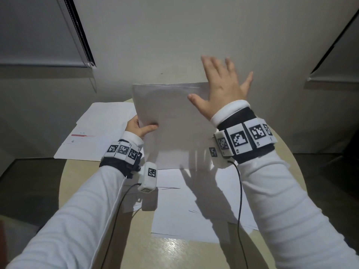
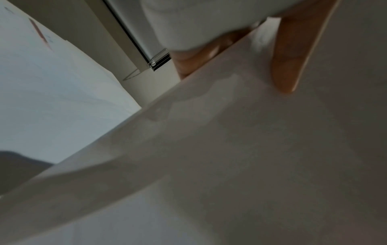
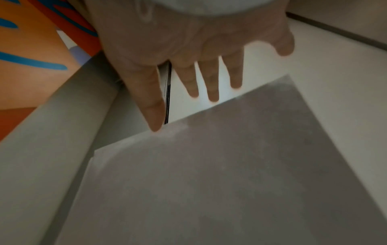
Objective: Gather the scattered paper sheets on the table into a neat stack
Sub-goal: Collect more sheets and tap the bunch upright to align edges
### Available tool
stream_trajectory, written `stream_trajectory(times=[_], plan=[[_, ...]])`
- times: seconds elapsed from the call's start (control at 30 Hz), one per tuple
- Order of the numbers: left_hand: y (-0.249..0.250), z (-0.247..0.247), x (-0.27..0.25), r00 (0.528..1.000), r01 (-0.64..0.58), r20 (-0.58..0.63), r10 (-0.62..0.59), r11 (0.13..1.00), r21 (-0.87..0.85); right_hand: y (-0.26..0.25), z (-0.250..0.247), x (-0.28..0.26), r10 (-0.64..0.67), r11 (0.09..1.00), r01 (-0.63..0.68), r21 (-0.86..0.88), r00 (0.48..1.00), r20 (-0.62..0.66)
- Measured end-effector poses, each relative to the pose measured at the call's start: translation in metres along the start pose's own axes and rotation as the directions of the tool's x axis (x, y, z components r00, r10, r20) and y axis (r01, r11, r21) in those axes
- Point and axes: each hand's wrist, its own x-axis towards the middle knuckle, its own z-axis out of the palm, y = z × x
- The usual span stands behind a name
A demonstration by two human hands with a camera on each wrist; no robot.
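Note:
A bundle of white paper sheets stands upright on its lower edge above the round table. My left hand pinches its left edge, thumb on the near face. In the left wrist view the thumb lies on the bundle. My right hand is spread with straight fingers at the bundle's upper right corner, thumb on the near face. The right wrist view shows those fingers above the top edge of the sheets. More sheets lie flat: some at the far left, some near me.
The wall rises right behind the table. Window blinds hang at the upper left and right. Wrist-camera cables trail over the near sheets. Dark floor lies left of the table.

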Motion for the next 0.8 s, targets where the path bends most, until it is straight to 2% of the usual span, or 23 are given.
stream_trajectory(times=[0.07,0.17,0.23,0.27,0.3,0.33,0.37,0.4,0.43,0.47,0.53,0.6,0.67,0.7,0.77,0.8], plan=[[0.000,0.000,0.000,1.000,0.003,0.003,-0.003,1.000,-0.005,0.001,0.005,-0.001,-0.002,0.999,0.005,-0.038,0.996,0.093],[0.004,0.002,-0.002,1.000,0.005,0.015,-0.005,1.000,-0.015,0.007,0.014,-0.002,0.035,0.997,-0.036,0.072,0.999,0.006],[0.004,0.002,-0.003,1.000,0.012,0.020,-0.012,1.000,-0.022,0.016,0.020,-0.004,0.038,0.993,-0.041,0.115,0.999,0.025],[0.005,0.002,-0.003,1.000,0.016,0.021,-0.016,0.999,-0.028,0.023,0.025,-0.006,0.070,0.978,-0.071,0.196,0.997,0.011],[0.005,0.001,-0.004,1.000,0.021,0.017,-0.020,0.999,-0.034,0.032,0.033,-0.009,0.141,0.928,-0.118,0.352,0.989,-0.040],[0.005,0.001,-0.004,1.000,0.026,0.013,-0.025,0.999,-0.040,0.041,0.043,-0.012,0.239,0.811,-0.152,0.565,0.967,-0.083],[0.005,0.000,-0.004,0.999,0.032,0.012,-0.031,0.998,-0.049,0.048,0.055,-0.017,0.335,0.638,-0.176,0.749,0.940,-0.064],[0.007,0.000,-0.005,0.999,0.034,0.018,-0.033,0.998,-0.060,0.055,0.069,-0.022,0.390,0.463,-0.229,0.856,0.920,0.036],[0.008,0.000,-0.006,0.999,0.036,0.027,-0.034,0.996,-0.080,0.062,0.086,-0.028,0.390,0.326,-0.314,0.892,0.904,0.176],[0.010,0.001,-0.008,0.999,0.037,0.031,-0.034,0.995,-0.097,0.067,0.102,-0.035,0.348,0.259,-0.409,0.875,0.884,0.310],[0.013,0.003,-0.011,0.999,0.035,0.036,-0.031,0.991,-0.131,0.070,0.121,-0.046,0.217,0.283,-0.520,0.805,0.853,0.475],[0.015,0.004,-0.012,0.998,0.047,0.041,-0.041,0.985,-0.164,0.065,0.128,-0.054,0.169,0.338,-0.550,0.764,0.834,0.526],[0.015,0.004,-0.010,0.997,0.066,0.043,-0.059,0.983,-0.173,0.059,0.134,-0.057,0.209,0.335,-0.595,0.731,0.803,0.558],[0.015,0.003,-0.009,0.997,0.077,0.041,-0.071,0.981,-0.176,0.056,0.135,-0.056,0.249,0.337,-0.642,0.688,0.766,0.593],[0.013,0.002,-0.009,0.994,0.109,0.023,-0.107,0.986,-0.126,0.055,0.136,-0.055,0.315,0.350,-0.701,0.621,0.712,0.627],[0.009,0.002,-0.010,0.992,0.126,0.010,-0.125,0.990,-0.071,0.056,0.139,-0.054,0.337,0.361,-0.706,0.609,0.708,0.621]])
